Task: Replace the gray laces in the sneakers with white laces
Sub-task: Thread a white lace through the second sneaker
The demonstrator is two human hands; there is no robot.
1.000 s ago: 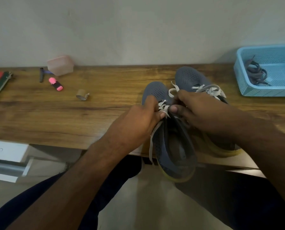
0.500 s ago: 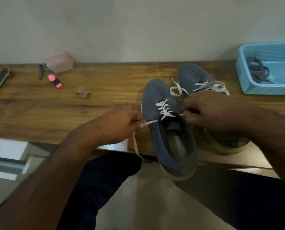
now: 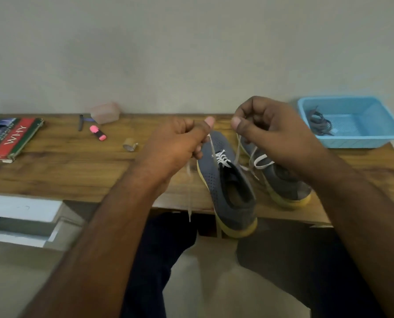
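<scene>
Two grey sneakers with yellow soles stand on the wooden desk. The near sneaker (image 3: 231, 189) overhangs the desk's front edge and carries a white lace (image 3: 222, 159) crossed through its lower eyelets. My left hand (image 3: 180, 143) grips one end of that lace, raised above the toe; the loose tail hangs down past the desk edge. My right hand (image 3: 267, 127) pinches the other end, lifted above the far sneaker (image 3: 285, 184), which has white lacing partly hidden by my right wrist. Grey laces (image 3: 319, 122) lie in the blue basket.
The blue basket (image 3: 356, 141) sits at the desk's back right. A book (image 3: 10, 138), a pink highlighter (image 3: 97, 133), a dark pen (image 3: 80, 122), a pink box (image 3: 105, 112) and a small tape roll (image 3: 129, 144) lie on the left. My legs are under the desk.
Both hands rose from beside the near sneaker's eyelets to above the shoes, pulling the white lace ends up and taut. The view tilted upward.
</scene>
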